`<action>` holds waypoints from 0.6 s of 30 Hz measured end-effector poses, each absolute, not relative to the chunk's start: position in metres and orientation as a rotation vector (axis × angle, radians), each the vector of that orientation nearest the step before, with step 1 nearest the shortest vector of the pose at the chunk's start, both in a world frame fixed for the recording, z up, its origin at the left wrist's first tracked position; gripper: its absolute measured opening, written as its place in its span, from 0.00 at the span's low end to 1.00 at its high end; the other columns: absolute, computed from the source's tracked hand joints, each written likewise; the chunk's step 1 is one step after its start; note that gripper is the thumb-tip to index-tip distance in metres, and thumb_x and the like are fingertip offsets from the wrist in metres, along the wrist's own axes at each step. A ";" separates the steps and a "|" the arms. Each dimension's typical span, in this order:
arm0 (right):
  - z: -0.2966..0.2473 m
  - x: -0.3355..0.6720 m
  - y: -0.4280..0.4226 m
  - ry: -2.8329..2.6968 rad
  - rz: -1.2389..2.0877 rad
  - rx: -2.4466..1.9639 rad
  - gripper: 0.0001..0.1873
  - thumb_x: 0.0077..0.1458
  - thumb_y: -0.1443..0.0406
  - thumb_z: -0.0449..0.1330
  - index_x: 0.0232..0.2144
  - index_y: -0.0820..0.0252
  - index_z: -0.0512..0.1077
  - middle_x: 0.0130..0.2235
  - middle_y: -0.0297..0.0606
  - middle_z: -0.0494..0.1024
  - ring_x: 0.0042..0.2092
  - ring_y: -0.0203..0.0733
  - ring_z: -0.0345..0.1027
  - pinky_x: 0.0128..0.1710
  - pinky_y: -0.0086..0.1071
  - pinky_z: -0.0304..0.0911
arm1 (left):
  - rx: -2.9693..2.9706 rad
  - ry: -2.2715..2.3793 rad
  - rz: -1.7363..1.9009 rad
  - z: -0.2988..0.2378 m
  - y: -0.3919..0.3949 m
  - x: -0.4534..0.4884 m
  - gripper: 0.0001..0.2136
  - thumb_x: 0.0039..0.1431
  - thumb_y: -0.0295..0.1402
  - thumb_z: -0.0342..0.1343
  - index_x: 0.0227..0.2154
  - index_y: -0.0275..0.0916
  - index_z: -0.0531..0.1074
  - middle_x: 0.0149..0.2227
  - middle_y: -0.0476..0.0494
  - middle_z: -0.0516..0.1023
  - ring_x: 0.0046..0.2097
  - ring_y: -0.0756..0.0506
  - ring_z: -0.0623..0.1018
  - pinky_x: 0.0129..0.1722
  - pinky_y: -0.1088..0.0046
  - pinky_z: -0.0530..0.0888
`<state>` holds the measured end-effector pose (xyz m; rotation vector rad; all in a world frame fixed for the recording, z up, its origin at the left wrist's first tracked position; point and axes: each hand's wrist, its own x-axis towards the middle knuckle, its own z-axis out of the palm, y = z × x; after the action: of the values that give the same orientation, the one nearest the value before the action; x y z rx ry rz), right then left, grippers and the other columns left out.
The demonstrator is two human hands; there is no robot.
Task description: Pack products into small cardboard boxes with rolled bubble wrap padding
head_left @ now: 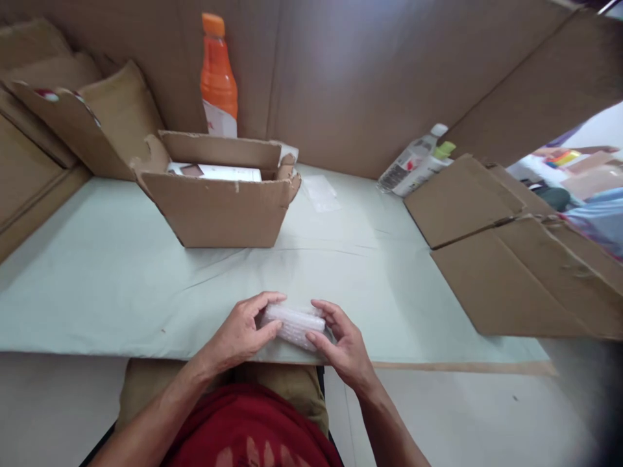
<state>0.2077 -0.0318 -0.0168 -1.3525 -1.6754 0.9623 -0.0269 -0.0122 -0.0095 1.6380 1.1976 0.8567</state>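
A small bundle of clear bubble wrap point(294, 324) lies near the table's front edge, rolled into a short, longish shape. Whatever is inside it, if anything, cannot be made out. My left hand point(246, 327) closes around its left end, thumb on the near side and index finger along the far side. At the right end, my right hand point(343, 344) grips it between thumb and fingers.
Beyond the hands stands an open cardboard box point(228, 214) holding white boxes point(221, 172). Behind it is an orange bottle point(219, 78). A clear plastic bag point(321, 193) lies beside the box. Bottles point(413, 159) lean at the back right, near folded cardboard point(511, 272).
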 end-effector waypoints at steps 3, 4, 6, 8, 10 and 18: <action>-0.018 0.205 -0.025 -1.628 1.077 -1.312 0.23 0.56 0.59 0.66 0.53 0.57 0.73 0.41 0.41 0.80 0.39 0.44 0.77 0.38 0.33 0.74 | 1.604 1.223 0.878 -0.009 -0.011 -0.030 0.12 0.57 0.30 0.56 0.44 0.41 0.77 0.40 0.48 0.82 0.39 0.47 0.79 0.40 0.73 0.76; -0.017 0.202 -0.022 -1.634 1.096 -1.309 0.23 0.57 0.59 0.66 0.53 0.57 0.73 0.39 0.40 0.80 0.38 0.43 0.77 0.37 0.32 0.74 | 1.602 1.233 0.878 -0.008 -0.010 -0.032 0.11 0.58 0.30 0.56 0.42 0.41 0.77 0.38 0.48 0.82 0.37 0.47 0.79 0.38 0.73 0.76; -0.011 0.198 -0.013 -1.684 1.065 -1.317 0.21 0.57 0.60 0.65 0.53 0.56 0.74 0.37 0.38 0.80 0.36 0.42 0.76 0.36 0.32 0.75 | 1.623 1.248 0.876 -0.003 -0.009 -0.038 0.09 0.58 0.30 0.56 0.41 0.41 0.77 0.36 0.49 0.82 0.36 0.47 0.79 0.36 0.74 0.75; 0.003 0.195 -0.001 -1.771 0.973 -1.320 0.18 0.57 0.60 0.65 0.50 0.54 0.76 0.37 0.38 0.80 0.34 0.40 0.74 0.35 0.32 0.75 | 1.712 1.248 0.929 0.006 -0.007 -0.048 0.09 0.59 0.29 0.56 0.42 0.41 0.77 0.36 0.48 0.82 0.36 0.47 0.79 0.36 0.73 0.76; 0.024 0.194 0.014 -1.823 0.893 -1.304 0.16 0.57 0.60 0.66 0.48 0.53 0.77 0.40 0.38 0.81 0.34 0.40 0.74 0.35 0.32 0.74 | 1.889 1.244 1.103 0.019 -0.002 -0.062 0.11 0.61 0.27 0.56 0.45 0.42 0.75 0.40 0.46 0.82 0.41 0.46 0.80 0.40 0.71 0.78; 0.151 0.166 0.117 -1.709 0.723 -1.067 0.19 0.55 0.56 0.69 0.48 0.54 0.77 0.35 0.36 0.80 0.32 0.38 0.74 0.26 0.30 0.69 | 2.424 1.759 1.641 0.086 0.062 -0.128 0.28 0.59 0.23 0.58 0.61 0.46 0.63 0.64 0.36 0.67 0.68 0.31 0.64 0.64 0.44 0.65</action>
<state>0.1661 0.1173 0.1513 -1.0675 -1.7093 0.7235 -0.1277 0.0617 0.0857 2.4235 1.7592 1.6408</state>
